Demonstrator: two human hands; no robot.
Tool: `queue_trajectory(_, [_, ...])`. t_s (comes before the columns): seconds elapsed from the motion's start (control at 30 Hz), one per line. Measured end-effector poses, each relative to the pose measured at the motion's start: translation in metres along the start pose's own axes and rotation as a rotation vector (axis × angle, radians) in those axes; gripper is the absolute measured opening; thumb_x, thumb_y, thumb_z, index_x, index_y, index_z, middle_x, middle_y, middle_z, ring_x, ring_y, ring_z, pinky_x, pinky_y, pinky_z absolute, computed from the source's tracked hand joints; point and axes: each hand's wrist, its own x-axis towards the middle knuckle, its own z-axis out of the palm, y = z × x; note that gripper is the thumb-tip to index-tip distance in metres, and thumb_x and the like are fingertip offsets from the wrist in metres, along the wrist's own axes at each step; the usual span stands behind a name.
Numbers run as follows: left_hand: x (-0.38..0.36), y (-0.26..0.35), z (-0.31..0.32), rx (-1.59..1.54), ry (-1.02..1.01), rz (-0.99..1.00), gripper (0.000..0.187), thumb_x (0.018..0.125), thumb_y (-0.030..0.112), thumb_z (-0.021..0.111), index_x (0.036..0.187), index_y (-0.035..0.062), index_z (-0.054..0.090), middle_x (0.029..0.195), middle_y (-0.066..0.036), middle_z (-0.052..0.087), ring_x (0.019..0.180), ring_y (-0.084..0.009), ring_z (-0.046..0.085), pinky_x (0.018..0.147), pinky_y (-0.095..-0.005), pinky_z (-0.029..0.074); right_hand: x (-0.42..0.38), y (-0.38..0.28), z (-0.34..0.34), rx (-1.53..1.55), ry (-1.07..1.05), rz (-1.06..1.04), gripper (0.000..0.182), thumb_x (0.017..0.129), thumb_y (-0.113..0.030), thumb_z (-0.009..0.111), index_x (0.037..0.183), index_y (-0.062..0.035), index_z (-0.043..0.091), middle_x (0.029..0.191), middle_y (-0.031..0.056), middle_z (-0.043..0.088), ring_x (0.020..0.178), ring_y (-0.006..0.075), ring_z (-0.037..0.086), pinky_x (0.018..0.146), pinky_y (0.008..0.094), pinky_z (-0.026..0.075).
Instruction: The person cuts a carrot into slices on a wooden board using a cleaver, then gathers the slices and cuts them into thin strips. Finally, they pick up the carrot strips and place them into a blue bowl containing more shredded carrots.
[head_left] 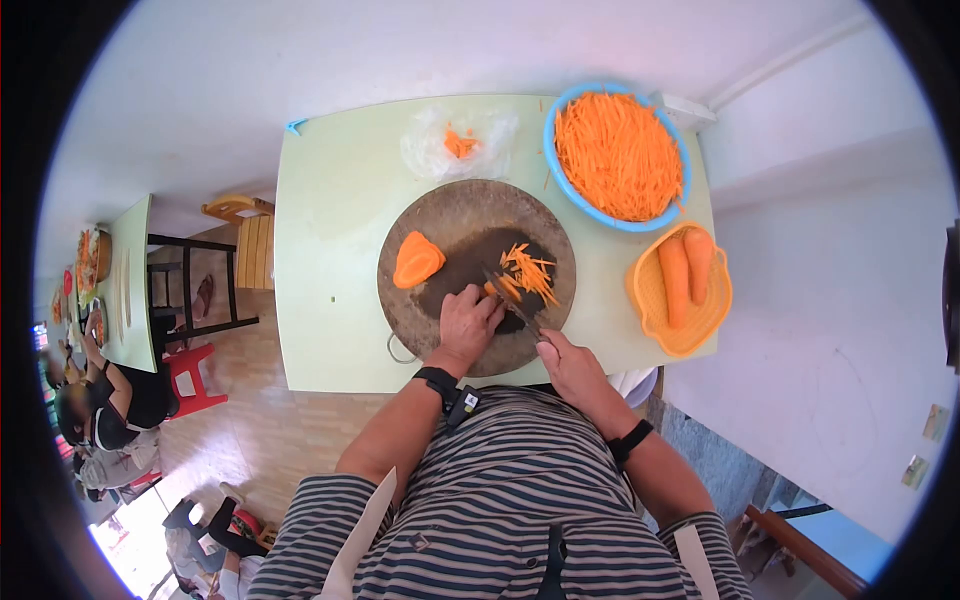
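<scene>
My right hand is closed round the handle of a knife, whose dark blade reaches across the round cutting board. Beside the blade, my left hand presses its curled fingers on a small stack of carrot slices. Cut carrot strips lie in a loose pile just beyond the blade. A thick carrot chunk rests on the board's left part, apart from both hands. The fingertips of my left hand partly hide the slices.
A blue basin heaped with carrot shreds stands back right. Nearer, a yellow basket holds two whole carrots. A plastic bag with carrot bits lies behind the board. At far left, people sit by another table and a red stool.
</scene>
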Motion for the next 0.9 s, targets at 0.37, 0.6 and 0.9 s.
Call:
queue_trajectory(0.37, [-0.002,-0.002,-0.004,0.005,-0.060,-0.005,0.015,0.077,0.021,0.077,0.087,0.0147,0.067,0.087,-0.002,0.057,0.079,-0.0223,0.059,0.072,-0.0384,0.040,-0.027,0.006,-0.005,-0.023,-0.047,0.009,0.043,0.105,-0.036,0.049,0.132,-0.0049,0.058,0.103,0.0285,0.070,0.097,0.0473,0.067,0.084,0.0520,0.054])
queue_trajectory(0.6, [-0.001,-0.003,-0.001,0.022,-0.049,0.017,0.014,0.079,0.021,0.077,0.088,0.0153,0.069,0.085,-0.002,0.056,0.076,-0.0225,0.059,0.070,-0.0385,0.040,-0.005,-0.017,-0.007,-0.112,-0.081,0.045,0.043,0.105,-0.037,0.048,0.131,-0.0047,0.058,0.100,0.0295,0.069,0.094,0.0485,0.066,0.081,0.0534,0.053])
queue_trajectory(0.9, [-0.003,-0.003,0.001,0.012,-0.004,0.008,0.012,0.079,0.021,0.077,0.086,0.0141,0.069,0.083,-0.003,0.056,0.076,-0.0229,0.059,0.070,-0.0381,0.040,-0.016,0.003,-0.006,-0.001,-0.022,-0.008,0.043,0.106,-0.037,0.048,0.132,-0.0049,0.057,0.103,0.0287,0.070,0.097,0.0479,0.066,0.085,0.0522,0.053])
